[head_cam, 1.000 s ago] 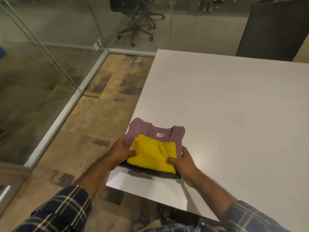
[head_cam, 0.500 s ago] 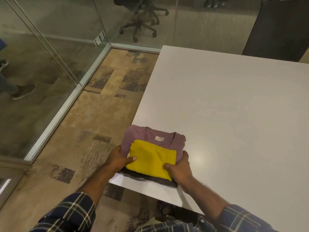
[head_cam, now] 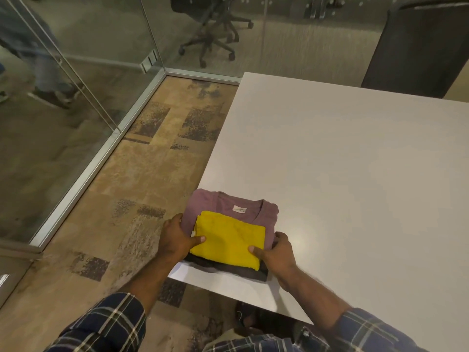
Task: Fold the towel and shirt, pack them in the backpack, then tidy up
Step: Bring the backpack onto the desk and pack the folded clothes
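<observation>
A folded mauve shirt [head_cam: 223, 207] lies at the near left corner of the white table [head_cam: 342, 174], its neck label facing up. A folded yellow towel [head_cam: 228, 237] sits on top of it, towards me. My left hand [head_cam: 177, 240] grips the stack's left side, thumb lying on the towel. My right hand [head_cam: 276, 252] grips the right side, thumb on the towel's near right corner. A dark layer shows under the stack's near edge. No backpack is in view.
The stack sits close to the table's left and near edges, with patterned carpet [head_cam: 132, 199] below. A glass wall [head_cam: 76, 85] runs along the left; a person's legs [head_cam: 43, 72] show behind it. An office chair [head_cam: 210, 29] stands beyond the glass. A dark chair back [head_cam: 416, 47] rises behind the table.
The stack and both hands kept their hold; my view shifted slightly, and the stack sits a little nearer the table's corner. A person walks past behind the glass.
</observation>
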`<act>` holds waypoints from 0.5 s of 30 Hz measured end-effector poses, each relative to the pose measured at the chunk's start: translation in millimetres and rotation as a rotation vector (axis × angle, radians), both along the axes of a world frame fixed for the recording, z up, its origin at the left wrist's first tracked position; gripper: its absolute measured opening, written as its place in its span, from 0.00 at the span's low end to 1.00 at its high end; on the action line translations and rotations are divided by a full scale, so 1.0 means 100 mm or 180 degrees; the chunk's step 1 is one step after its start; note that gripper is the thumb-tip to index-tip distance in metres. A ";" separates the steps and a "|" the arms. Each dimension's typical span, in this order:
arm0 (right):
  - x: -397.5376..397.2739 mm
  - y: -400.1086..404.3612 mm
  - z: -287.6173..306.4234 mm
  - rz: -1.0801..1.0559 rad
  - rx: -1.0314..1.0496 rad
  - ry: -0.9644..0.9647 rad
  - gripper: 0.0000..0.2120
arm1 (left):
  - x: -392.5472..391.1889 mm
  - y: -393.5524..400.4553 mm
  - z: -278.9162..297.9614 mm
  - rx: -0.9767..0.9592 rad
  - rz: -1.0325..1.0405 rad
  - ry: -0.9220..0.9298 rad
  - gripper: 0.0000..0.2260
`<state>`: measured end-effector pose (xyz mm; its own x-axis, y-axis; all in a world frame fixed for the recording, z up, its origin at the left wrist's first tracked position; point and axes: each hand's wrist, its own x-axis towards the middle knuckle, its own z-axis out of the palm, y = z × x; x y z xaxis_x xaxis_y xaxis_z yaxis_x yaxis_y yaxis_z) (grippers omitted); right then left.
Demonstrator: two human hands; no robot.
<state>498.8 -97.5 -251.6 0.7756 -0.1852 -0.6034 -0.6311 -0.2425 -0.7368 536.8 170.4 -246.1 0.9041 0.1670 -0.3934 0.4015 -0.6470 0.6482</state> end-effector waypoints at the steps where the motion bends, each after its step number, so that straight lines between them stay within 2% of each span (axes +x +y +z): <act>1: -0.01 -0.02 0.01 -0.0003 0.0085 0.0009 0.47 | -0.01 -0.04 0.06 -0.0003 0.0008 0.0016 0.40; 2: -0.03 -0.03 0.02 -0.0003 0.0142 0.0051 0.51 | 0.00 -0.06 0.07 -0.0022 0.0007 0.0070 0.35; 3: -0.05 -0.04 0.03 0.0012 0.0176 0.0096 0.51 | 0.01 -0.06 0.06 -0.0028 0.0005 0.0108 0.33; 6: -0.08 -0.07 0.02 0.0064 0.0233 0.0245 0.33 | -0.01 -0.06 0.06 -0.0100 0.0001 0.0153 0.37; 9: -0.06 -0.12 0.00 0.0095 0.0365 0.0339 0.28 | -0.01 -0.04 0.06 -0.0146 0.0001 0.0192 0.40; 13: -0.02 -0.23 0.04 0.0091 0.0351 0.0311 0.31 | 0.02 -0.07 0.09 0.0052 -0.0088 0.0086 0.45; 15: 0.01 -0.30 0.11 0.0041 0.0161 0.0192 0.35 | 0.06 -0.19 0.17 0.0305 -0.0131 -0.0142 0.42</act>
<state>499.6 -127.9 -240.8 0.7398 -0.1435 -0.6574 -0.6717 -0.2145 -0.7091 542.5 151.4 -228.7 0.9271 0.1645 -0.3367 0.3457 -0.7222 0.5991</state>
